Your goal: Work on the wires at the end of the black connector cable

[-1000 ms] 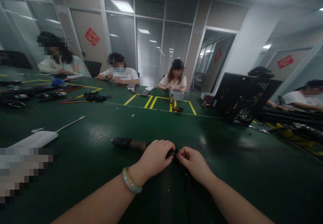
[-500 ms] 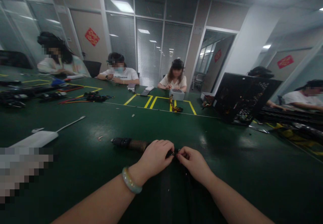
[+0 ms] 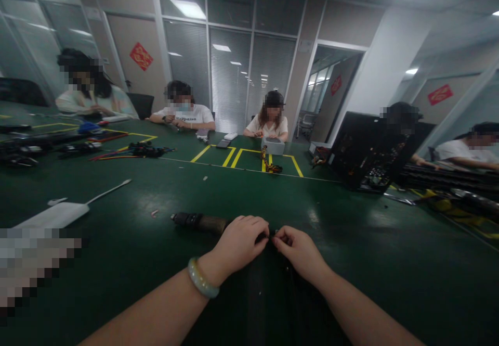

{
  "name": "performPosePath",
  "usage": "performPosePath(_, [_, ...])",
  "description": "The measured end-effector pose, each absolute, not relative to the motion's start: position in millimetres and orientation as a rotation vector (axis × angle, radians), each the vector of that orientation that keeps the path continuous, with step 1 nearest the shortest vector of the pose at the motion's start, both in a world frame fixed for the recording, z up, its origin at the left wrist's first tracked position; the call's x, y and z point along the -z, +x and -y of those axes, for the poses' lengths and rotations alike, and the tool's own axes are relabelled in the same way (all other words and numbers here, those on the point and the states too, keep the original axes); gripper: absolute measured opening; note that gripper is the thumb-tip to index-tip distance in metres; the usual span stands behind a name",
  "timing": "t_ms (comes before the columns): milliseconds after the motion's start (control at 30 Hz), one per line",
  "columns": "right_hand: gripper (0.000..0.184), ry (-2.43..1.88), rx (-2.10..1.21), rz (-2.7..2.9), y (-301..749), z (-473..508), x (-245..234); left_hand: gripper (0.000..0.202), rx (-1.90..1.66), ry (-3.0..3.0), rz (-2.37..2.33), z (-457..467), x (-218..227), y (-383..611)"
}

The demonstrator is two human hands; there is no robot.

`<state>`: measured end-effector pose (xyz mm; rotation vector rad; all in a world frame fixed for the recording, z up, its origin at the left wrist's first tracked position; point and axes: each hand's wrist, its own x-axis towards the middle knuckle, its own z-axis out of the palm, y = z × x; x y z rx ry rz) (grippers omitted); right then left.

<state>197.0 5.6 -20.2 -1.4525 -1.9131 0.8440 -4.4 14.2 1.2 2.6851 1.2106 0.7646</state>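
A cylindrical black tool with a brown middle section, looking like an electric screwdriver (image 3: 205, 223), lies on its side on the dark green table (image 3: 230, 192). My left hand (image 3: 244, 239), with a pale green bangle at the wrist, is closed over its right end and hides that part. Beside it, my right hand (image 3: 298, 250) is closed in a pinch between thumb and curled fingers. A small dark piece shows between the two hands, too dark to make out. Something dark and cable-like runs down the table below my right hand.
A white adapter (image 3: 64, 215) with a short lead lies at left. Bundles of cables (image 3: 144, 150) lie farther back. A black computer case (image 3: 374, 151) stands at right. Several people sit around the table, one behind a grey box (image 3: 273, 146).
Both my hands keep nearly the same place and grip. At right, a person's head behind the computer case has shifted.
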Motion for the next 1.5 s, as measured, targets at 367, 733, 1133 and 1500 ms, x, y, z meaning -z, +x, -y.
performPosePath(367, [0.014, -1.436, -0.835, 1.922, 197.2, -7.0, 22.6, 0.011, -0.788, 2.667, -1.226, -14.4, -0.6, -3.6])
performPosePath(733, [0.015, -1.431, -0.829, 1.93, 196.5, -5.5, 19.2, 0.012, -0.778, 2.67, -1.264, -13.3, -1.5, -3.2])
performPosePath(1133, [0.016, -1.428, -0.86, 1.914, 196.4, -5.2, 20.3, 0.013, -0.758, 2.66, -1.263, -12.2, -3.9, -2.9])
performPosePath(1500, [0.015, -1.442, -0.824, 1.928, 195.3, -4.7, 17.8, 0.014, -0.726, 2.691, -1.26, -12.6, -3.2, -3.5])
